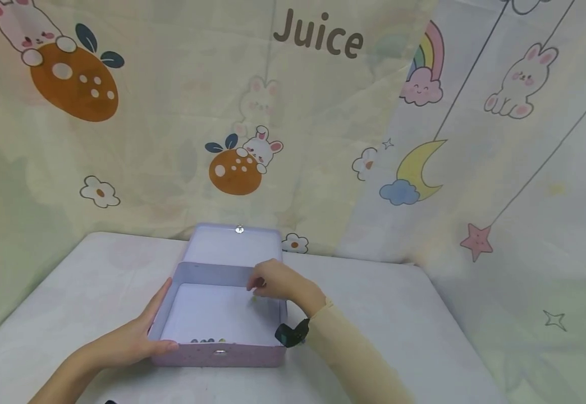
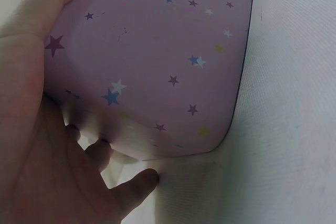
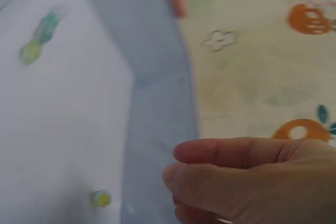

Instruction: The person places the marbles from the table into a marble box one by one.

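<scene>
A lidded box (image 1: 217, 354), pinkish purple outside with small stars, stands with its lid (image 1: 232, 245) raised at the back. My left hand (image 1: 138, 332) rests on its front left corner, thumb on the front wall and extended fingers along the side. Over the box's back right part hovers my right hand (image 1: 274, 279), fingers bent loosely with the fingertips close together and nothing visible between them. Just below it, apart from the fingers, is a small yellow-green marble (image 3: 101, 199). Several glass marbles (image 1: 207, 340) are lined up along the front inner wall, blurred green and yellow in the right wrist view.
The box sits on a white-covered table (image 1: 369, 314). A cloth backdrop (image 1: 318, 140) with printed rabbits and oranges hangs behind. A black wrist camera (image 1: 292, 333) on the right wrist is near the box's right wall. A metal clasp (image 1: 239, 229) tops the lid.
</scene>
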Motion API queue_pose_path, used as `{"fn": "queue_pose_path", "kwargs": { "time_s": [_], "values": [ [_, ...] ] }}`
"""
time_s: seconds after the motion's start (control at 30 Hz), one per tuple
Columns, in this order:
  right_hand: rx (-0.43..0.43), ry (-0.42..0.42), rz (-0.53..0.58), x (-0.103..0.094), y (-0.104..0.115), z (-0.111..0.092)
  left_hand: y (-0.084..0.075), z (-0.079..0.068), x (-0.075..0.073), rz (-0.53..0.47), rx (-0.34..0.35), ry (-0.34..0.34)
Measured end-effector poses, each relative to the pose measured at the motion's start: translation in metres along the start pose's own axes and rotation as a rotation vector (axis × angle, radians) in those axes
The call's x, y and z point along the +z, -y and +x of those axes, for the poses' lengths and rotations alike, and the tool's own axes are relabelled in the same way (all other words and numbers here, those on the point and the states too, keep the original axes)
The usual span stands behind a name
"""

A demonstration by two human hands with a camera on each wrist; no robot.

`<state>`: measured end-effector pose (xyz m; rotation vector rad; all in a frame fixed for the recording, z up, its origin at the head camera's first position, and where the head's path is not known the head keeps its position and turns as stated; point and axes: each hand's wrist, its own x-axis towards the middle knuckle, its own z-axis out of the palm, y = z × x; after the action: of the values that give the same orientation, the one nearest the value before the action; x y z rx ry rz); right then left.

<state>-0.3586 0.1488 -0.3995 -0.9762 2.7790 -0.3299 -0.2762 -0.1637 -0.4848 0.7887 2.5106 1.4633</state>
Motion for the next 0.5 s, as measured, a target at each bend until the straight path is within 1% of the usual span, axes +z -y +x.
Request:
{"fn": "queue_pose_path", "kwargs": {
  "time_s": [0.1, 0.2, 0.3, 0.4, 0.5],
  "values": [
    [0.014, -0.119, 0.118, -0.006, 0.000, -0.020, 0.001, 0.000, -0.001, 0.019, -0.006, 0.001],
    [0.046, -0.254, 0.256, -0.008, -0.006, -0.043, 0.000, 0.002, -0.002, 0.046, -0.017, 0.001],
    [0.092, -0.363, 0.340, -0.006, -0.014, -0.065, 0.001, 0.004, -0.002, 0.052, -0.021, 0.001],
    [0.164, -0.418, 0.369, -0.001, -0.021, -0.084, 0.001, 0.004, -0.002, 0.024, -0.010, 0.003],
    [0.221, -0.434, 0.362, 0.004, -0.030, -0.094, 0.003, 0.003, -0.001, -0.001, -0.027, 0.001]
  ]
}}
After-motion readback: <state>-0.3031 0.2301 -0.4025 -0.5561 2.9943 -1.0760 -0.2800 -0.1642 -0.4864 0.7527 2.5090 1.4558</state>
